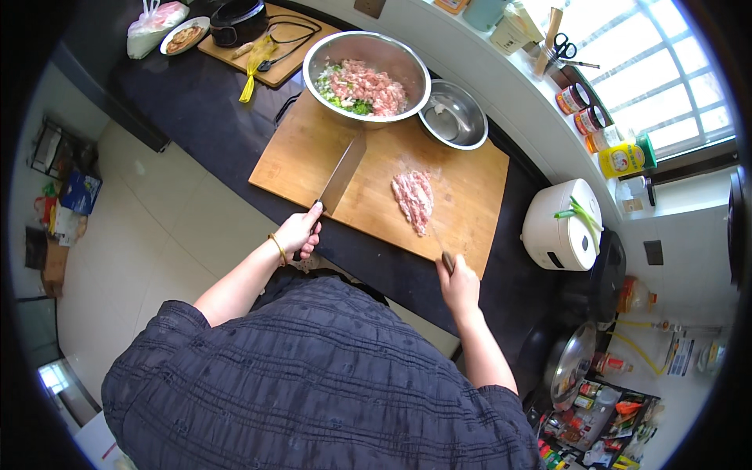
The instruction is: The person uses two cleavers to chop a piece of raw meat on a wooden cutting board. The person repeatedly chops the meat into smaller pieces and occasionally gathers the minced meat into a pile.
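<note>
Reading from left to right: pale floor tiles (149, 227) fill the left of the view, with boxes and clutter (63, 211) against the far-left edge. A dark countertop (204, 117) runs diagonally toward the window (674, 86); at its far-left end sit a small plate of food (184, 35), a plastic bag (153, 23) and a dark pot (239, 19) on a small wooden board (294, 63).

Your left hand (298, 233) is closed around the handle of a cleaver (341, 176), whose broad blade lies low over the large wooden cutting board (313, 160), pointing toward a steel bowl of minced meat and chopped greens (366, 76). An empty smaller steel bowl (453, 115) stands just beside it.

A strip of chopped pink meat (413, 200) lies on the board between your hands, apart from both blades.

Your right hand (460, 286) is closed around a second knife handle (447, 261) at the board's near edge; its blade cannot be made out.

Farther right stand a white rice cooker (562, 227) with green onion on its lid, jars and a yellow container (623, 159) on the windowsill, and a pan lid (570, 364) near the stove.
</note>
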### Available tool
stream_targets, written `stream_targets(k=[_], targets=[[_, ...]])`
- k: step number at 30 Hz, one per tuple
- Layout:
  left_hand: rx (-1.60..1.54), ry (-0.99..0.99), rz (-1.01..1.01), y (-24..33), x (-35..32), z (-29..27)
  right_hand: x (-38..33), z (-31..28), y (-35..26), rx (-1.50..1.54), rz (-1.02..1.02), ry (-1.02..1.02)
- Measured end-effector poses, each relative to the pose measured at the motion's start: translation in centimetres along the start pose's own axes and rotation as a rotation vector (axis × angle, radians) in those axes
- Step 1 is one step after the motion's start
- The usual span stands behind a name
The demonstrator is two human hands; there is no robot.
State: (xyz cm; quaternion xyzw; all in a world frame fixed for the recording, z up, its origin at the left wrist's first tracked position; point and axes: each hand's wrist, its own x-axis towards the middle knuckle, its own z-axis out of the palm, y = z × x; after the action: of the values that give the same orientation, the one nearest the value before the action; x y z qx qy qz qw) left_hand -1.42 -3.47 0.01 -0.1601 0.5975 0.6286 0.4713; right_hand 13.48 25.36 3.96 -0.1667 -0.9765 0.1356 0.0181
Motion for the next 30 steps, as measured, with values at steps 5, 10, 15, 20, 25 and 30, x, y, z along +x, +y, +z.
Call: stream_targets(k=[5,10,15,20,25,30], targets=[[-0.023,-0.01,-0.009,-0.1,-0.5,0.0,-4.5,5.0,2.9,-0.337,-0.138,-0.017],[-0.008,0.002,0.0,-0.1,-0.5,0.3,-0.2,8.0,1.0,-0.369,-0.075,0.06],[0.008,0.01,-0.014,0.1,-0.9,0.4,3.8,3.7,0.1,-0.092,0.14,-0.074],[-0.01,-0.016,-0.02,-0.1,-1.1,0.5,4.1,2.2,2.3,0.1,0.17,-0.184],[-0.004,-0.012,-0.012,-0.3,-1.1,0.5,4.1,1.4,3.2,0.283,0.202,-0.228],[0.012,0.003,-0.017,-0.2,-1.1,0.1,3.6,2.1,4.1,0.437,0.317,-0.244]])
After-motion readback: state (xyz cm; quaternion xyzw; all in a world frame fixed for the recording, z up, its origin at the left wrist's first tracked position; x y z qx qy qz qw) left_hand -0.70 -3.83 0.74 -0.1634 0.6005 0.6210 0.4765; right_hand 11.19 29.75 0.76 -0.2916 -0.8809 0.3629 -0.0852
